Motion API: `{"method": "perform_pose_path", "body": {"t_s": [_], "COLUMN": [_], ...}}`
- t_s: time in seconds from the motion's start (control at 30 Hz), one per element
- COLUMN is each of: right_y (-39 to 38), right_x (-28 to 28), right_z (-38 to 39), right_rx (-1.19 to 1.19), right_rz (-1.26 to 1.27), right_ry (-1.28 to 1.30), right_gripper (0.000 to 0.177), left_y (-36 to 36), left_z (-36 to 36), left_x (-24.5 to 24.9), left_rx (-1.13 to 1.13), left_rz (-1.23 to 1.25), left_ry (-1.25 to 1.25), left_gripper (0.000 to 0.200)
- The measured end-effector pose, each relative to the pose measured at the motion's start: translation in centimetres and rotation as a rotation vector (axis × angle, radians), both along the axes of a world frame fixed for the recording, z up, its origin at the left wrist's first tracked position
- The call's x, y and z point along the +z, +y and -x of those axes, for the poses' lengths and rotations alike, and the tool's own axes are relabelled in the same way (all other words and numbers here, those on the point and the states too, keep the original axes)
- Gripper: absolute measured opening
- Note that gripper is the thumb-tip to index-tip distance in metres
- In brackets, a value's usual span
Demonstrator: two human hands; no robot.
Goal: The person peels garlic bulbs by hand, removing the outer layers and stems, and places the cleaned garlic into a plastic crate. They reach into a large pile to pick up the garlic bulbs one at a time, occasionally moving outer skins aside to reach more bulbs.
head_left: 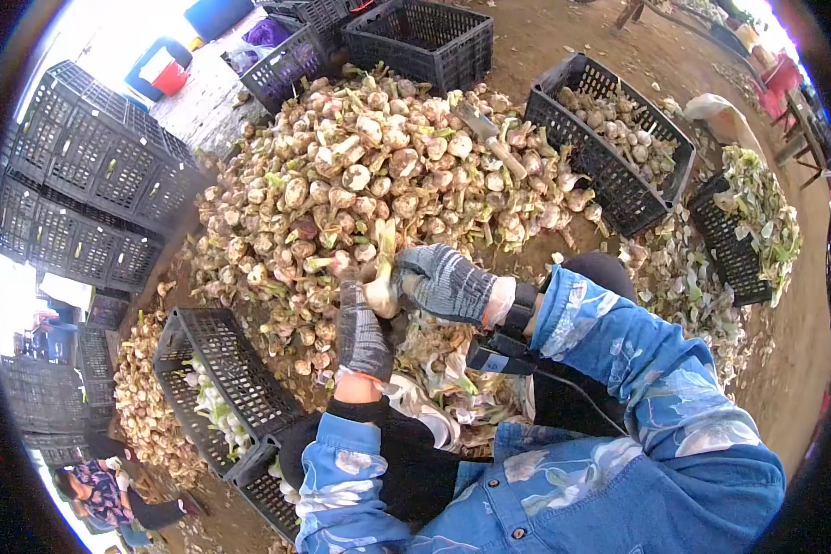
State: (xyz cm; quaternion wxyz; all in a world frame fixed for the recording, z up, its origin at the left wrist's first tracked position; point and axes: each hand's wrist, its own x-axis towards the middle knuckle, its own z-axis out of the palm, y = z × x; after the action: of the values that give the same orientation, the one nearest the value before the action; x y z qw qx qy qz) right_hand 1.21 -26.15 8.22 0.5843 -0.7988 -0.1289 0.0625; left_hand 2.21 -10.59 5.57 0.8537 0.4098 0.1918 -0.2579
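Observation:
A garlic bulb (381, 295) with a thick pale stem pointing up is held between my two hands in front of the heap. My left hand (364, 332), in a grey striped glove, grips the bulb from the lower left. From the right, my right hand (445, 283), gloved alike, has its fingers curled in against the bulb's side; the fingertips are partly hidden. Beyond them spreads a large pile of garlic (342, 175) with stems and roots on. A knife (491, 140) with a pale handle lies on top of the pile.
Black crates surround me: one with garlic (609, 138) at right, one with cleaner white bulbs (226, 379) at lower left, and stacked crates (102, 157) at left. Peelings (679, 277) litter the ground at right. Another person (102, 494) sits at lower left.

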Motion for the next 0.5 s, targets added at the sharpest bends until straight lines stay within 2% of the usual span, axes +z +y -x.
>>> {"method": "perform_pose_path", "body": {"t_s": [0.03,0.1,0.13,0.2,0.23,0.3,0.33,0.4,0.5], "right_y": [0.0,-0.7,-0.5,-0.3,-0.2,-0.3,-0.4,-0.6,-0.9], "right_x": [-0.3,1.0,1.0,1.5,0.9,-0.8,-0.6,0.0,-0.3], "right_z": [-0.2,-0.1,-0.9,-0.5,-0.6,-0.9,-1.0,-1.1,-1.1], "right_rx": [0.009,0.057,0.103,0.031,0.034,0.084,0.086,0.092,0.149], "right_rz": [-0.066,-0.208,-0.142,-0.228,-0.227,-0.249,-0.248,-0.047,-0.134], "right_ry": [0.034,0.140,0.088,0.319,0.322,0.159,0.160,0.006,-0.064], "right_gripper": [0.015,0.021,0.027,0.030,0.030,0.033,0.033,0.030,0.026], "left_y": [-0.4,-1.1,-1.3,-1.4,-1.2,-0.9,-1.1,-1.6,-1.7], "left_z": [0.4,1.0,1.1,0.6,0.4,0.4,0.4,0.4,0.3], "left_x": [1.5,3.3,3.6,2.6,2.3,2.1,2.4,2.9,2.3], "left_rx": [0.008,0.023,0.037,0.101,0.092,0.064,0.066,0.125,0.151], "left_rz": [-0.090,-0.088,-0.089,-0.077,-0.150,-0.246,-0.245,-0.285,-0.274], "left_ry": [0.021,0.005,-0.020,-0.016,-0.053,-0.075,-0.073,-0.078,-0.144], "left_gripper": [0.037,0.036,0.036,0.037,0.037,0.040,0.040,0.054,0.052]}}
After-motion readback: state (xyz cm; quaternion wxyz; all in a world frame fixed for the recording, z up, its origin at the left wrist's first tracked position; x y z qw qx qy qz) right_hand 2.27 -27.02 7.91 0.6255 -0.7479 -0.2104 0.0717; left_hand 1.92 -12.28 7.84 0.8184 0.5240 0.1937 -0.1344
